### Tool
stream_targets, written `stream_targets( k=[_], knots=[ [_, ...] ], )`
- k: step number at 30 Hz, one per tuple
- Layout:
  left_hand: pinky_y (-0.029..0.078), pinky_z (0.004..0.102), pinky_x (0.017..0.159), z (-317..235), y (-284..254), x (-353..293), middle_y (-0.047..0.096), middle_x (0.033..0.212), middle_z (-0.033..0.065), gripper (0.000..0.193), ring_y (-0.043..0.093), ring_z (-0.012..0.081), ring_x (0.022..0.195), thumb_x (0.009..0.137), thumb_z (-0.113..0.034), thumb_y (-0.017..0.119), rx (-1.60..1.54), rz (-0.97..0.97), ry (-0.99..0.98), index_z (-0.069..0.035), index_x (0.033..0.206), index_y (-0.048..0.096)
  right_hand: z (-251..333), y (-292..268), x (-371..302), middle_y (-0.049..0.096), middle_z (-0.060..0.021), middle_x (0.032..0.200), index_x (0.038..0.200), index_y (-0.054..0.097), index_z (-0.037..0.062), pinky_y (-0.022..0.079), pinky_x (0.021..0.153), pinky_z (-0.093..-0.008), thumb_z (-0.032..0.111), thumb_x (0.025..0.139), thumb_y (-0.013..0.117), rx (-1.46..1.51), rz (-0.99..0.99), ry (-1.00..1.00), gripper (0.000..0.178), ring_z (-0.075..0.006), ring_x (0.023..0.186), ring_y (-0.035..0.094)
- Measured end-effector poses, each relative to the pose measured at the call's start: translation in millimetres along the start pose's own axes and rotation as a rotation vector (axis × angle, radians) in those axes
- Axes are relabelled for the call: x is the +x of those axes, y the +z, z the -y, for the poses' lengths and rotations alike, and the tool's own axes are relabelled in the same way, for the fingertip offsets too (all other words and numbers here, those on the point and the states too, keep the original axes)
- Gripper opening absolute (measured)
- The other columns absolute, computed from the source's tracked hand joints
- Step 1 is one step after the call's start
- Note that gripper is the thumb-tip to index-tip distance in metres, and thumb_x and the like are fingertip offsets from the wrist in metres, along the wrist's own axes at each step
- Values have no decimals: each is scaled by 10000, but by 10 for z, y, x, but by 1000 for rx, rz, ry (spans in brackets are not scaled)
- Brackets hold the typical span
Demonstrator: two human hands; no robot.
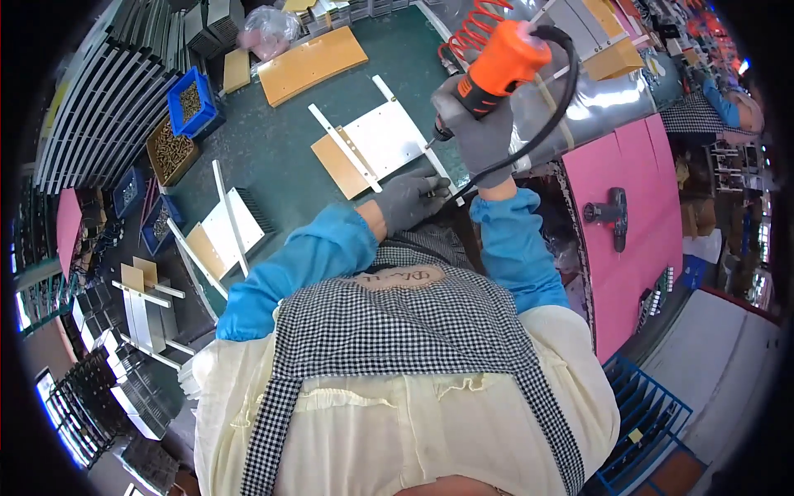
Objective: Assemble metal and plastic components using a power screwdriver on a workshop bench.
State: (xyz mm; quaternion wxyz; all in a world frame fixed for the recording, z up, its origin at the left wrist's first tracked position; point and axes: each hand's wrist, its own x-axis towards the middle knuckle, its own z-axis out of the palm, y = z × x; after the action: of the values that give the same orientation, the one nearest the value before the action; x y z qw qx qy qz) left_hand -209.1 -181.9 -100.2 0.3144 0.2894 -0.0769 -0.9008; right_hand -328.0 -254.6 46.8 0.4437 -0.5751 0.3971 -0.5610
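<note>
My gloved right hand (pixel 475 124) is wrapped round an orange and black electric screwdriver (pixel 506 59); its tip points down toward the right white strip (pixel 399 106) of a small assembly. That assembly has a white panel (pixel 395 142), a tan board (pixel 335 169) and a second white strip (pixel 335 136) on the left. My gloved left hand (pixel 407 200) is at the panel's near edge, beside the right strip's lower end. Its fingers are curled together, and what they hold, if anything, is too small to make out.
At left are a blue bin of screws (pixel 189 101), a cardboard box of brass-coloured fasteners (pixel 172 153) and another assembly (pixel 217 240). A tan board (pixel 313 66) lies beyond. A black cable (pixel 550 132) loops by my right arm. A drill (pixel 616 219) rests on a pink sheet (pixel 641 157).
</note>
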Motion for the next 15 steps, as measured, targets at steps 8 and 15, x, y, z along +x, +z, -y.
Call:
stream_targets(
  k=[8, 15],
  knots=[
    [495, 331, 933, 3, -22, 3, 549, 1135, 111, 352, 551, 196, 1027, 974, -12, 432, 149, -64, 143, 33, 1321, 475, -79, 57, 68, 610, -10, 726, 898, 623, 28, 473, 559, -244, 98, 773, 732, -58, 66, 11, 180, -89, 597, 573],
    [521, 309, 902, -84, 75, -63, 560, 1186, 110, 405, 571, 197, 1075, 991, -13, 400, -71, -34, 76, 12, 1394, 424, -134, -59, 134, 638, -30, 765, 912, 623, 32, 482, 547, -257, 73, 754, 728, 71, 66, 168, 194, -102, 588, 586]
  ],
)
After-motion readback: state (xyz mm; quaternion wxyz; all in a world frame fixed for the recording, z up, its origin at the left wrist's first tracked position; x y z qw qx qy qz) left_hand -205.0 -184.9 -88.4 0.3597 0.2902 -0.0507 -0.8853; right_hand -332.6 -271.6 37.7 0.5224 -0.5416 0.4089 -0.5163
